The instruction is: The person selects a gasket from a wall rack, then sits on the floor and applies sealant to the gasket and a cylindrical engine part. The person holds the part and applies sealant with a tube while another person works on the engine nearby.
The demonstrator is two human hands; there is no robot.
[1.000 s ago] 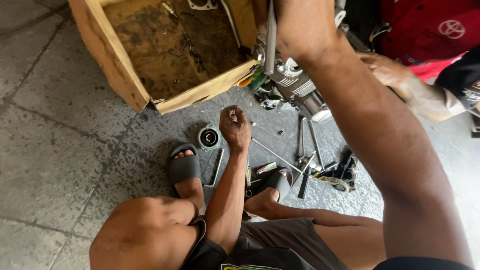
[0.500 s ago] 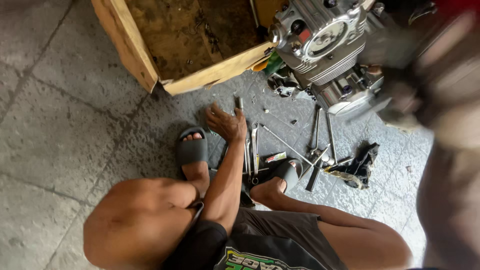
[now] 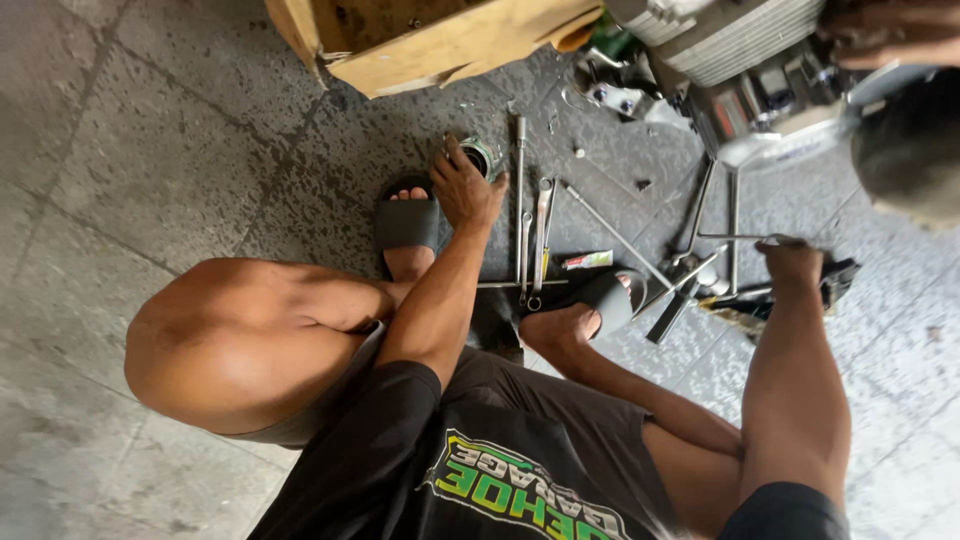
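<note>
Both hands reach down: left hand on round part, right hand among tools.

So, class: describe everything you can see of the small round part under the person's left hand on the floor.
The round part looks like a short metal ring or sleeve, grey with a greenish tint and a dark hollow centre. It lies on the speckled grey floor, just past the toe of a dark slipper and left of a row of long wrenches. The left hand covers its near side, fingertips on its rim, so only the far edge shows. Finer detail is too small to tell.
</note>
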